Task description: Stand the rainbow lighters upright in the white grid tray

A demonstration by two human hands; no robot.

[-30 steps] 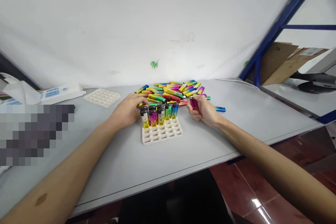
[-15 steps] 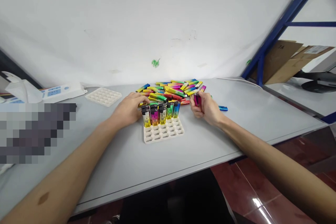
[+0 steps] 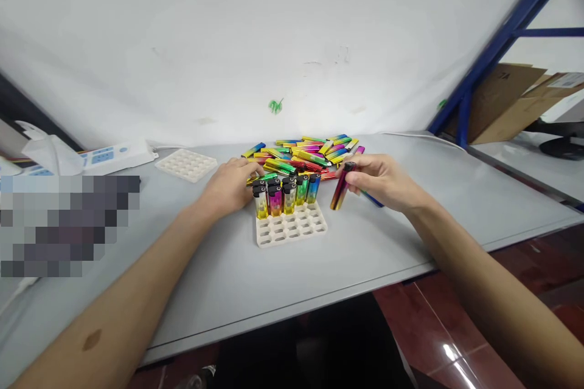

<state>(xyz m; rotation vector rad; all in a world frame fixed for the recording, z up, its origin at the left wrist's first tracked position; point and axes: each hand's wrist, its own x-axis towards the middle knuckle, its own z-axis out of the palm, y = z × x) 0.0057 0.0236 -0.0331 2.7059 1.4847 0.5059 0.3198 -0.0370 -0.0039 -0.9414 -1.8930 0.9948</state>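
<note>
My right hand (image 3: pixel 376 182) pinches a magenta-and-gold lighter (image 3: pixel 338 192) near its black top. The lighter hangs tilted above the table, right of a white tray (image 3: pixel 292 230) with rows of slots. Several lighters (image 3: pixel 275 200) with black tops stand upright in the tray's back rows, while its front slots show bare. My left hand (image 3: pixel 233 185) rests at the tray's back left corner, fingers stretched toward the standing lighters; its fingertips are partly hidden. Behind the tray lies a loose pile of shiny coloured lighters (image 3: pixel 312 158).
A second white slotted tray (image 3: pixel 186 165) lies flat at the back left. Beyond it is a white power strip (image 3: pixel 118 156). A blue lighter (image 3: pixel 373 199) lies under my right hand. Blue shelf framing (image 3: pixel 464 115) and cardboard boxes (image 3: pixel 508 97) stand to the right.
My right hand has turned, so the magenta-and-gold lighter now points downward with its black top up, closer to the tray. My left hand stays beside the tray. The view has shifted slightly.
</note>
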